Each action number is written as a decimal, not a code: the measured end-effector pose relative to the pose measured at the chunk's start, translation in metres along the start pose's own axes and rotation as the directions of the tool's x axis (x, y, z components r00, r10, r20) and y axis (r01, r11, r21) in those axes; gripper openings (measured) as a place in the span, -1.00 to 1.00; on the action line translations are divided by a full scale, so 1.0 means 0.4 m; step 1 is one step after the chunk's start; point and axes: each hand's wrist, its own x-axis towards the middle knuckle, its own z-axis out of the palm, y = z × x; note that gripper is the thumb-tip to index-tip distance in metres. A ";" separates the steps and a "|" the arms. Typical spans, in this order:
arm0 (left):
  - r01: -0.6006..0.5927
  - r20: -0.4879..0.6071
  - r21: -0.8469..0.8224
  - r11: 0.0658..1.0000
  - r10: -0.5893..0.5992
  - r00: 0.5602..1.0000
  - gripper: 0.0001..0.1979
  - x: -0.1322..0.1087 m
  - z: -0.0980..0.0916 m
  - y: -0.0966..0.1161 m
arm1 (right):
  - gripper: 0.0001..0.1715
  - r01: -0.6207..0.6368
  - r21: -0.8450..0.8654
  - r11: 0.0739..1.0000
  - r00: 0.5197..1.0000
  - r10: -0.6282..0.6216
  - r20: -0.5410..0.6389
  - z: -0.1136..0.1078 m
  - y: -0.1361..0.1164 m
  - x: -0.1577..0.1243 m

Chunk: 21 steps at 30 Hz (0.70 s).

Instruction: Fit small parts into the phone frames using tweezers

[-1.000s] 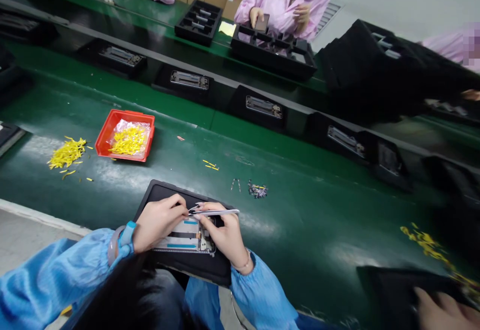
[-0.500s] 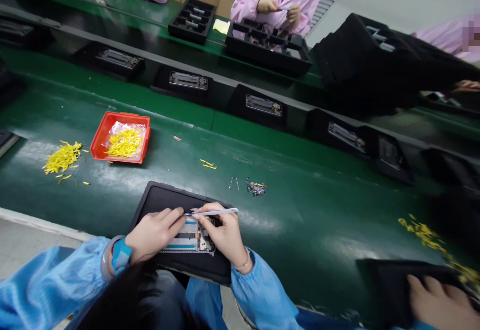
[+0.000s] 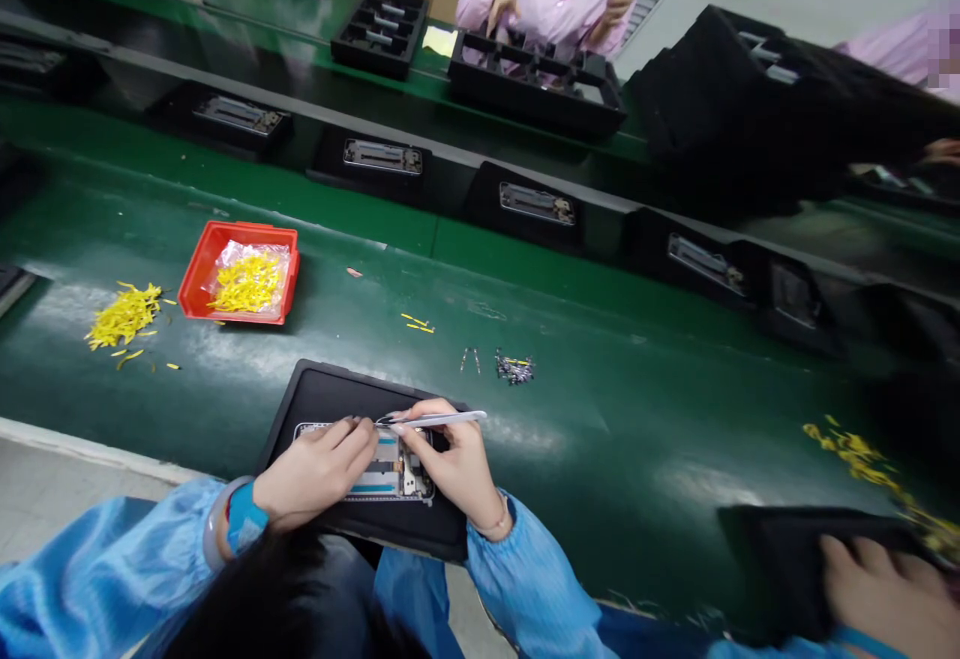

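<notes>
A black tray [image 3: 322, 399] lies at the near edge of the green belt, holding an open phone frame [image 3: 390, 469] with blue strips and small parts. My left hand [image 3: 315, 474] rests on the frame, fingers bent and pressing down on it. My right hand [image 3: 450, 459] is closed round silver tweezers [image 3: 435, 420], whose tips point left and meet my left fingertips above the frame. Both arms wear blue sleeves; a blue band circles my left wrist.
A red bin [image 3: 240, 284] of yellow strips sits at the left, with a loose yellow pile [image 3: 124, 314] beside it. Small metal parts [image 3: 514, 367] lie beyond the tray. Another person's hand [image 3: 885, 579] holds a black tray at the lower right. People in pink work across the belt.
My left hand has slid a little right and flattened onto the frame. The tweezers stay at about the same spot. The person at the lower right has moved their hand further into view.
</notes>
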 end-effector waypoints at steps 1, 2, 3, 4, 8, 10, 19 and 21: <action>0.001 -0.012 -0.013 1.000 -0.001 1.000 -0.69 -0.003 0.002 -0.003 | -0.96 0.013 -0.009 1.000 1.000 -0.013 0.000 0.000 -0.001 0.000; 0.003 -0.030 -0.030 1.000 -0.004 1.000 -0.68 -0.005 0.004 -0.005 | -0.97 0.024 -0.016 1.000 1.000 -0.024 0.003 0.000 -0.002 0.000; 0.005 -0.048 -0.049 0.999 -0.008 0.999 -0.66 -0.007 0.007 -0.008 | -0.98 0.034 -0.021 0.999 0.999 -0.034 0.009 0.000 -0.003 0.000; 0.006 -0.061 -0.067 0.998 -0.010 0.998 -0.65 -0.008 0.010 -0.010 | -0.99 0.041 -0.025 0.999 0.999 -0.041 0.015 0.001 -0.004 0.001; 0.019 -0.063 -0.106 0.994 -0.026 0.998 -0.69 -0.005 0.016 -0.016 | -0.98 0.050 -0.036 0.998 0.998 -0.049 0.030 0.003 -0.007 0.003; 0.028 -0.021 -0.130 0.991 -0.032 0.999 -0.73 -0.001 0.016 -0.018 | -0.97 0.043 -0.038 0.998 0.999 -0.042 0.024 0.005 -0.008 0.001; 0.019 0.212 -0.160 0.987 0.015 0.977 -0.68 0.007 0.013 -0.023 | -0.88 -0.023 0.206 0.978 0.967 0.075 -0.245 -0.001 0.003 -0.013; 0.051 0.181 -0.209 0.977 -0.013 0.983 -0.67 0.005 0.016 -0.022 | -0.84 -0.037 0.216 0.976 0.951 0.101 -0.292 -0.007 0.002 -0.015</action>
